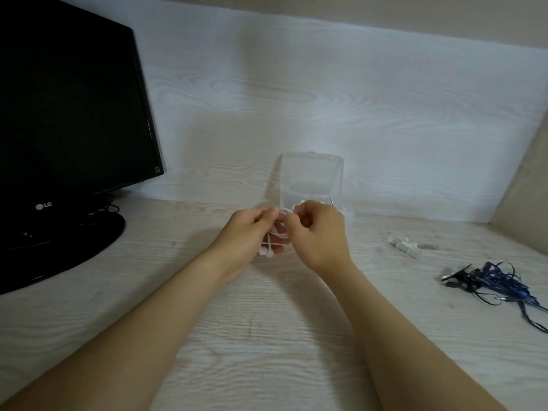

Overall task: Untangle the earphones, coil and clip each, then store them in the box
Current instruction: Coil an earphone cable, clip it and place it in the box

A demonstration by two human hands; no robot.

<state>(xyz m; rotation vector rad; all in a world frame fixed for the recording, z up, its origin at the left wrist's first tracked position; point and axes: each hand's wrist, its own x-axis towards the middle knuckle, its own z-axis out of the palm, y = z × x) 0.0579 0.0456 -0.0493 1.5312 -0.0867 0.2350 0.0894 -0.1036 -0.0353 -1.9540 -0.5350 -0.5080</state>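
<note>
Both hands meet above the pale wood-grain desk (267, 336), just before the clear plastic box (311, 176) standing open-lidded. The left hand (252, 235) pinches a coiled white earphone (274, 241), buds dangling; the right hand (318, 232) curls round its upper loop. Tangled blue-black earphones (498, 284) lie well right, white clips (404, 246) nearby. An LG monitor (68, 129) stands left.

The left hand (252, 232) and right hand (317, 232) cover most of the white earphones (277, 232), the right hand also hiding the lower front of the clear box (311, 176); picture edges cut the monitor (68, 114) and, at the desk's right edge, the dark earphones (498, 284), while the white clips (404, 246) blur together.
</note>
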